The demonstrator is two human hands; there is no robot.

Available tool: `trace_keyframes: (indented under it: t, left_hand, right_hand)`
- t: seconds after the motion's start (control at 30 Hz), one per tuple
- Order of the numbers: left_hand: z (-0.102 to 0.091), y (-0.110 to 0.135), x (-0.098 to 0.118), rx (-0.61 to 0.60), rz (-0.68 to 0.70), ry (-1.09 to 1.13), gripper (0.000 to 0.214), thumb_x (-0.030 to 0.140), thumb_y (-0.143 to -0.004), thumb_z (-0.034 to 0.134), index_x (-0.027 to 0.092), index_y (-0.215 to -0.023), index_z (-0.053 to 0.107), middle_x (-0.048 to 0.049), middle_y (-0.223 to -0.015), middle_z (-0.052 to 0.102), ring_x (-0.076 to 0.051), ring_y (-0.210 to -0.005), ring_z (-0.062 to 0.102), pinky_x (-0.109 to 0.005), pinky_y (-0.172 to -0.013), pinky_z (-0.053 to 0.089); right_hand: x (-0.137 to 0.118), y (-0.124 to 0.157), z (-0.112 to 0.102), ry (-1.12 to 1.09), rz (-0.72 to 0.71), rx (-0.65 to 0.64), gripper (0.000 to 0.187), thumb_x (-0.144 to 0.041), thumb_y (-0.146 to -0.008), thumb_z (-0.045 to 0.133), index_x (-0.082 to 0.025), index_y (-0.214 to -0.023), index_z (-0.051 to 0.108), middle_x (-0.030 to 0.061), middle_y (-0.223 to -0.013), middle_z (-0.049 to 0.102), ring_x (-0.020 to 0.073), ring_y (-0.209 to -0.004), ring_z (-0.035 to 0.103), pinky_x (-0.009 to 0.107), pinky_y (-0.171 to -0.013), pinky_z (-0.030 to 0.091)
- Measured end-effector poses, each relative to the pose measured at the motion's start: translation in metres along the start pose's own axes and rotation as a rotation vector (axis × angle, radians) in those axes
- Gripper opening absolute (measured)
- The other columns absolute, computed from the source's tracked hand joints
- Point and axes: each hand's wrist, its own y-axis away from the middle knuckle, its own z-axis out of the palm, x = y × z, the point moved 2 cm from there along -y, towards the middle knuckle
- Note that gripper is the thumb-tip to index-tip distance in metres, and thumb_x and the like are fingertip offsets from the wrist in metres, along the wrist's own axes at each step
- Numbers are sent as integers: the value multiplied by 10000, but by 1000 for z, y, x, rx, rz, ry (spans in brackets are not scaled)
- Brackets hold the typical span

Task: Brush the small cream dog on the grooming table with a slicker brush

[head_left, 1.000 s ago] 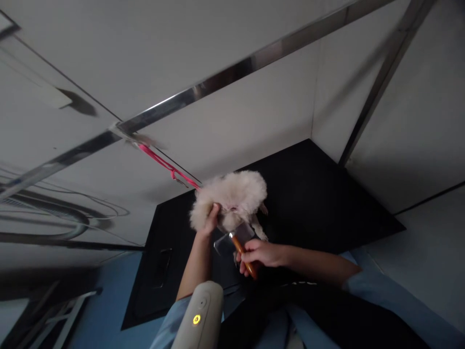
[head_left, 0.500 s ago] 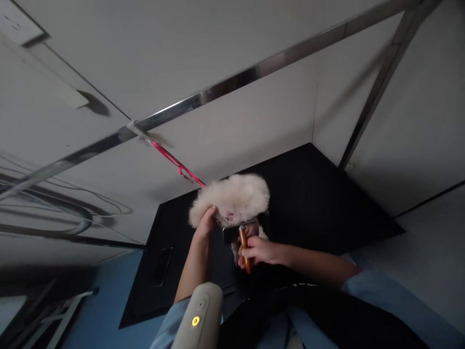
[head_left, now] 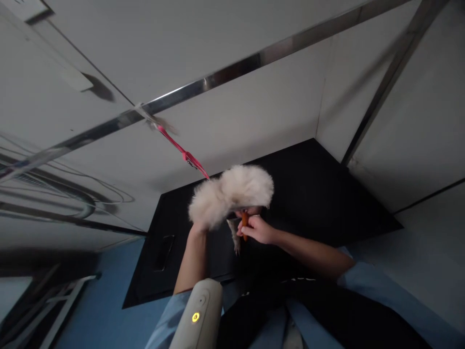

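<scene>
A pale wall fills the upper half, and below it a black table spreads from the middle toward four and seven o'clock. A shiny metal rail crosses the wall from nine o'clock to between one and two. Near the centre, over the table, is a fluffy pale animal, seemingly a small dog, with a leg showing at its six o'clock side. At its seven to eight o'clock side is the left hand, its fingers now lost in the fur where the thumb showed a moment ago, so I cannot tell how they are closed. The right hand, at the animal's five o'clock, is wrapped around the brown handle of a brush. That brush has moved up since half a second ago: its flat head, plain to see then, is now mostly tucked under the coat's lower edge, and the pinkish patch above it has gone from view. I take this to mean the brushing has reached the underside of the coat. A pink leash runs from the animal toward ten o'clock, up to the rail. Between six and seven o'clock, a pale device bears a lit yellow symbol. No brand or lettering is legible anywhere.
</scene>
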Motion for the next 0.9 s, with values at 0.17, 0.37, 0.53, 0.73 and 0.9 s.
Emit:
trace_keyframes:
  t: [0.17,0.37,0.53,0.73,0.9]
  left_hand:
    - [-8,27,-12,-103,-75,75,575,768,-493,865,255,-734,770,-121,-869,777,-361,-913,746,-512,-832,592]
    - [31,39,-62,-132,-382,77,642,847,-568,784,235,-761,750,-128,-820,775,-369,-948,750,-487,-860,597]
    - [75,40,-82,-111,-345,234,521,607,-534,936,240,-846,739,-91,-832,778,-409,-1158,697,-489,-940,577]
    - [81,29,-89,-183,-411,246,336,514,-647,882,245,-801,751,-91,-818,787,-391,-1024,748,-514,-879,607]
    - [97,30,-84,-155,-342,281,483,379,-504,982,218,-906,768,-68,-966,814,-352,-1082,741,-474,-976,594]
  right_hand:
    - [27,29,-6,297,332,-241,302,-146,-880,625,-196,-586,579,20,-590,625,155,-545,579,289,-564,461]
    - [-10,35,-28,170,2,-86,40,-194,-814,709,-168,-829,682,4,-782,727,120,-686,628,220,-644,480]
    - [34,60,-32,7,404,-92,211,-289,-884,682,-169,-725,614,19,-670,685,116,-579,626,214,-547,466]
    - [12,73,-45,-135,170,-116,186,-292,-841,773,-151,-898,666,30,-809,762,128,-692,690,233,-660,524]
    - [17,76,-63,-37,417,41,201,-266,-875,723,-146,-744,628,14,-672,721,106,-566,651,192,-545,470]
